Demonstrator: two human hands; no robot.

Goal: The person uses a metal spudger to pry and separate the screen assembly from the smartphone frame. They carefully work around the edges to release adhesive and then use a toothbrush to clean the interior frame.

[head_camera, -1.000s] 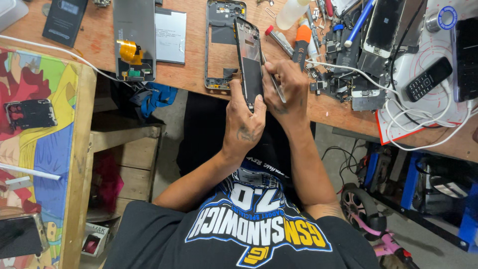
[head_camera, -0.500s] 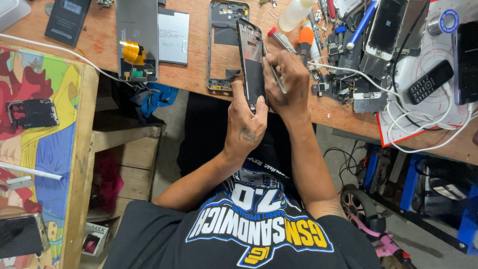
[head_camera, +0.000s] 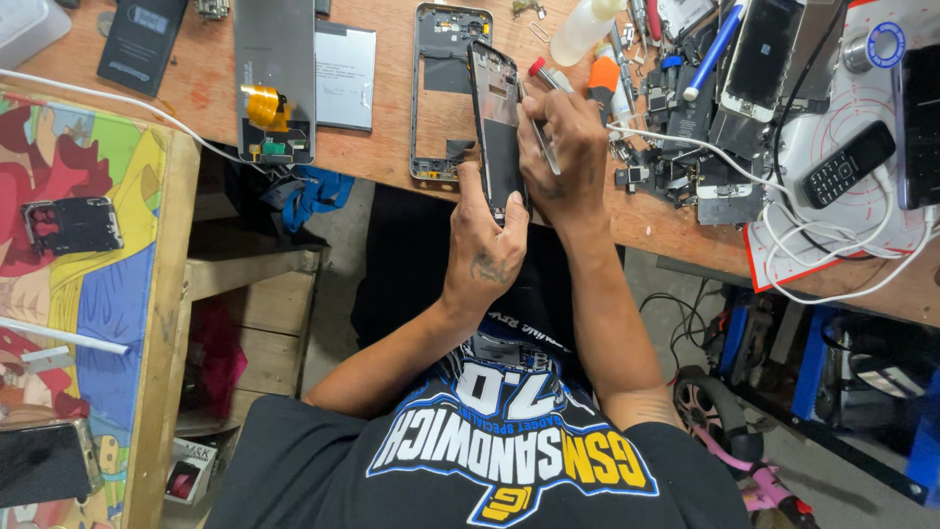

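The phone [head_camera: 496,127] stands on edge over the near lip of the bench [head_camera: 392,157], its open back turned toward the right hand. The left hand [head_camera: 487,245] grips its lower end, fingers wrapped round the body. The right hand [head_camera: 563,152] is closed in a pinch on a thin metal tool [head_camera: 541,147] whose tip rests against the phone's side, about mid-length.

The phone looks well stripped: the back cover is off and the inner frame shows. Just behind it an empty frame [head_camera: 443,93] lies flat, and farther left a grey panel with a yellow flex [head_camera: 274,78] and a flat battery [head_camera: 345,73]. I judge disassembly mostly done, with prying or fitting at the edge still in hand; reassembly has not begun. To the right, a clutter of small parts [head_camera: 676,157], a bottle [head_camera: 580,34], a white cable [head_camera: 744,167] and a keypad handset [head_camera: 847,162].
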